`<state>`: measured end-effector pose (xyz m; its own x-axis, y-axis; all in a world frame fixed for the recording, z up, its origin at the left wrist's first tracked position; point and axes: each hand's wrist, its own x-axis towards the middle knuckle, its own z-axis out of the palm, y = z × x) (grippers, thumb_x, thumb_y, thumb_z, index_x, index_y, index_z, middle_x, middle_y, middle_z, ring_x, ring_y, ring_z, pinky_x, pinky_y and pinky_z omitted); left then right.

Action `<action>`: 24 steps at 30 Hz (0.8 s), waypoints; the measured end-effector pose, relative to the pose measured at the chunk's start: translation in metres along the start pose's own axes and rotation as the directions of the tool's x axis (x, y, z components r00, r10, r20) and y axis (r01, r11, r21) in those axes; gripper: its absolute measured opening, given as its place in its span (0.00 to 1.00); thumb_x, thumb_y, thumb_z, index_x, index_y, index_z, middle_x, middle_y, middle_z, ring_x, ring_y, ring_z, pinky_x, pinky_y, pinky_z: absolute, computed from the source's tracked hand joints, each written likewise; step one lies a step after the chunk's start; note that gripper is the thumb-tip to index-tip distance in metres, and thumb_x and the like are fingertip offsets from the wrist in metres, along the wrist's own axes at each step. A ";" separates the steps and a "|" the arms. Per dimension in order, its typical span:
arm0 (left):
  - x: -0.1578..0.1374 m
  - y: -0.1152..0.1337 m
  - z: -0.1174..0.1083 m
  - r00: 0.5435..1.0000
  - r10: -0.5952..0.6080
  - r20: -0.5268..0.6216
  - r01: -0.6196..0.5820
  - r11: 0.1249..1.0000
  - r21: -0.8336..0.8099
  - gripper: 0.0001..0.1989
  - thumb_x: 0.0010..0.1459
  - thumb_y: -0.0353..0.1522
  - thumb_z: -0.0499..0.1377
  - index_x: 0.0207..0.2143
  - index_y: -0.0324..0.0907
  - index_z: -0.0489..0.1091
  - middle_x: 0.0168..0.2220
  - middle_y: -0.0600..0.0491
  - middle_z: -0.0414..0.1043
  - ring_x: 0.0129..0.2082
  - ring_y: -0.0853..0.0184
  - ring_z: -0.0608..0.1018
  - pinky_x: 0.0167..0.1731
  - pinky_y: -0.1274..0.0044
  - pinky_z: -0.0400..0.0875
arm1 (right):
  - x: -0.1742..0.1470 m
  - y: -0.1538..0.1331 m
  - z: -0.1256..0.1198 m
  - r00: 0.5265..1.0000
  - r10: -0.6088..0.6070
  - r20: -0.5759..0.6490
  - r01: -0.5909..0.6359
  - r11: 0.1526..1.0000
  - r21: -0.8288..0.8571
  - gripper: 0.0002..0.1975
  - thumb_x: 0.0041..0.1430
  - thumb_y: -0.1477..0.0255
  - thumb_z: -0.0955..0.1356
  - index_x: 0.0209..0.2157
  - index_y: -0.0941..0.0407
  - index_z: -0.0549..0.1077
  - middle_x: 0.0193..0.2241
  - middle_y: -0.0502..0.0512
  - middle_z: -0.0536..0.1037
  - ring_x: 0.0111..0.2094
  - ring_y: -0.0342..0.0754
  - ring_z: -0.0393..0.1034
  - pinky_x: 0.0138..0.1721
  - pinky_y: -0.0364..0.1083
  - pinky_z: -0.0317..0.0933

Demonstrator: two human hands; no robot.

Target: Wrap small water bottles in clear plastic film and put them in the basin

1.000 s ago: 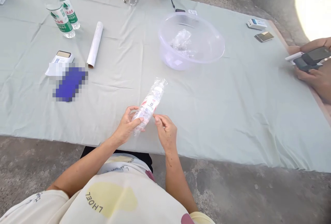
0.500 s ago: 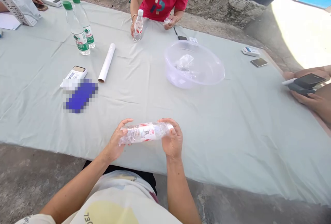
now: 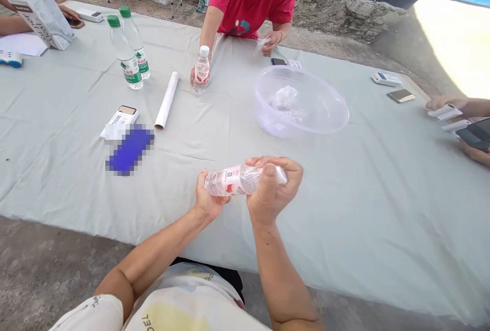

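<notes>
L fingers [image 3: 201,181] & R fingers [image 3: 269,180] grip clear btl [image 3: 251,180], approx. horiz., w/ white cap [image 3: 282,175] & red/white label [image 3: 231,179].

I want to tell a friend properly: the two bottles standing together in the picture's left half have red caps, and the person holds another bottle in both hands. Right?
Not quite: in the head view, the caps on the two standing bottles are green, not red. The person's left hand and right hand do hold another bottle.
</notes>
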<state>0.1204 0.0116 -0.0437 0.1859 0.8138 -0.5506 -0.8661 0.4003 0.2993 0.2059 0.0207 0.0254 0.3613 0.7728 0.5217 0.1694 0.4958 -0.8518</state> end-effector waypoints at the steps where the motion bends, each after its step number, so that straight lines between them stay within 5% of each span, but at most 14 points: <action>1: 0.008 0.002 -0.001 0.998 -0.038 0.055 0.038 0.999 -0.004 0.27 0.66 0.52 0.45 0.30 0.40 0.69 0.22 0.53 0.68 0.19 0.70 0.70 0.16 0.79 0.57 | 0.004 0.002 0.003 0.999 -0.032 0.017 0.032 0.999 -0.007 0.05 0.64 0.65 0.65 0.39 0.48 0.62 0.28 0.49 0.70 0.31 0.51 0.75 0.39 0.56 0.72; 6: 0.039 0.013 -0.016 0.929 -0.193 0.317 0.209 0.978 -0.017 0.36 0.66 0.57 0.39 0.51 0.40 0.72 0.43 0.43 0.77 0.39 0.59 0.78 0.35 0.70 0.71 | 0.027 0.030 0.021 0.984 -0.024 0.177 0.030 0.999 -0.029 0.08 0.64 0.63 0.67 0.39 0.50 0.65 0.28 0.48 0.76 0.30 0.48 0.76 0.36 0.50 0.70; 11: 0.044 0.012 -0.026 0.922 -0.215 0.321 0.209 0.977 0.054 0.42 0.62 0.62 0.38 0.64 0.43 0.58 0.49 0.37 0.75 0.43 0.54 0.79 0.38 0.66 0.71 | 0.087 0.074 0.047 0.978 -0.022 0.209 0.035 0.998 -0.059 0.13 0.63 0.57 0.67 0.38 0.51 0.65 0.26 0.46 0.75 0.28 0.45 0.75 0.33 0.46 0.67; 18: 0.047 0.005 -0.030 0.902 -0.242 0.358 0.161 0.957 0.241 0.23 0.64 0.47 0.59 0.51 0.38 0.72 0.40 0.45 0.77 0.38 0.62 0.80 0.35 0.72 0.71 | 0.183 0.140 0.106 0.955 -0.122 0.269 0.189 0.953 -0.238 0.16 0.64 0.53 0.64 0.42 0.51 0.66 0.37 0.51 0.75 0.36 0.48 0.73 0.46 0.52 0.67; 24: 0.047 0.005 -0.031 0.903 -0.236 0.360 0.144 0.954 0.264 0.23 0.57 0.46 0.66 0.48 0.38 0.73 0.38 0.45 0.78 0.36 0.62 0.80 0.34 0.73 0.70 | 0.221 0.155 0.140 0.927 0.004 0.374 0.166 0.892 -0.420 0.11 0.63 0.62 0.66 0.43 0.53 0.69 0.38 0.52 0.75 0.40 0.48 0.71 0.51 0.53 0.64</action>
<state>0.1105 0.0387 -0.0923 0.5389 0.7919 -0.2871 -0.6768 0.6100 0.4122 0.1835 0.3240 0.0155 -0.0075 0.8667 0.4987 0.5960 0.4043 -0.6937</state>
